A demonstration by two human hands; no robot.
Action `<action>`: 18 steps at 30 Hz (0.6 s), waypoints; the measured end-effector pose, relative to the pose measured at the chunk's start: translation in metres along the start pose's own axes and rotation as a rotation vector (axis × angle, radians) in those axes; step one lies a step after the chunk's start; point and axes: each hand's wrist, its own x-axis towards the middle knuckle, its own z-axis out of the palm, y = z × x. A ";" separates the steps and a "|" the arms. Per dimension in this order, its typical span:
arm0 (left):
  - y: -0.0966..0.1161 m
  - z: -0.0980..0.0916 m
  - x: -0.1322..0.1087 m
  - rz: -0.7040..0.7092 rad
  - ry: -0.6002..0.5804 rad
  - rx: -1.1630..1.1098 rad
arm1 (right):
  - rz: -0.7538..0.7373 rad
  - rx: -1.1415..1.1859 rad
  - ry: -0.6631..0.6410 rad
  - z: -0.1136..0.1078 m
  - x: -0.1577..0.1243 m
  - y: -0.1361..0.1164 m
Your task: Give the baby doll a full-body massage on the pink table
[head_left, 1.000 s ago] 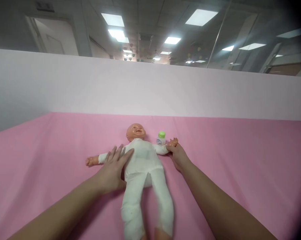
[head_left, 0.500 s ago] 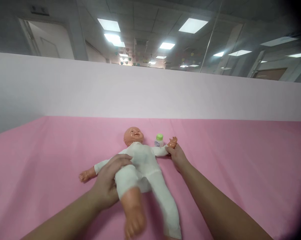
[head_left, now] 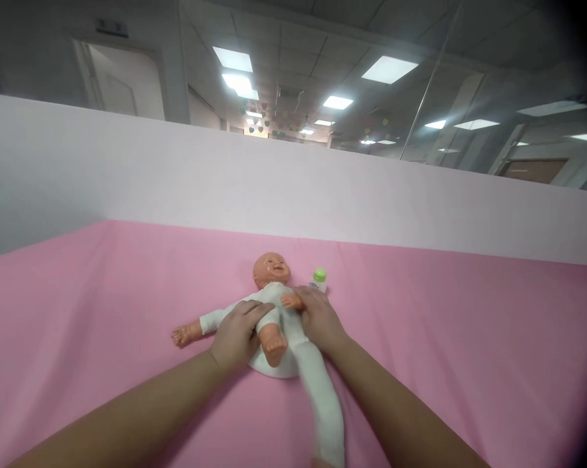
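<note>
A baby doll (head_left: 285, 323) with a white cloth body lies face up on a pink sheet (head_left: 444, 338), its head away from me. My left hand (head_left: 239, 333) is wrapped round the doll's bent leg on the left, pressing it up toward the belly; the bare foot points at me. Across the doll's chest, my right hand (head_left: 320, 318) holds its arm on the right, folded inward so the small plastic hand rests on the chest. The other leg stretches toward me, and the other arm lies out to the left.
Just beyond my right hand stands a small clear bottle (head_left: 318, 281) with a green cap. A low white wall (head_left: 293, 188) closes off the far side of the pink surface. Above it, a glass pane (head_left: 420, 97) shows ceiling lights and a door.
My right hand has brought the doll's arm from outstretched in to the chest. My left hand has pushed the bent leg farther up toward the belly. The view has tilted slightly.
</note>
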 end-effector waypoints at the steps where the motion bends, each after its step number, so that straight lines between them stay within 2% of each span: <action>1: 0.001 0.001 -0.001 0.020 0.000 0.030 | -0.008 -0.042 -0.047 0.000 0.003 -0.001; 5: 0.005 0.001 -0.004 0.068 0.022 0.091 | 0.002 -0.125 -0.179 -0.003 0.013 -0.011; 8: 0.011 -0.004 -0.008 0.128 0.072 0.025 | 0.006 -0.075 -0.149 -0.002 0.015 -0.018; 11: 0.019 -0.008 -0.018 0.266 0.095 -0.111 | 0.049 0.099 -0.057 0.000 0.013 -0.013; 13: 0.025 -0.008 -0.027 0.353 0.078 -0.180 | 0.153 0.262 0.024 -0.001 0.010 -0.001; 16: 0.036 -0.006 -0.037 0.428 0.053 -0.217 | 0.376 0.511 0.268 -0.006 0.007 0.030; 18: 0.043 -0.003 -0.038 0.462 0.042 -0.237 | 0.468 0.615 0.440 -0.008 0.005 0.052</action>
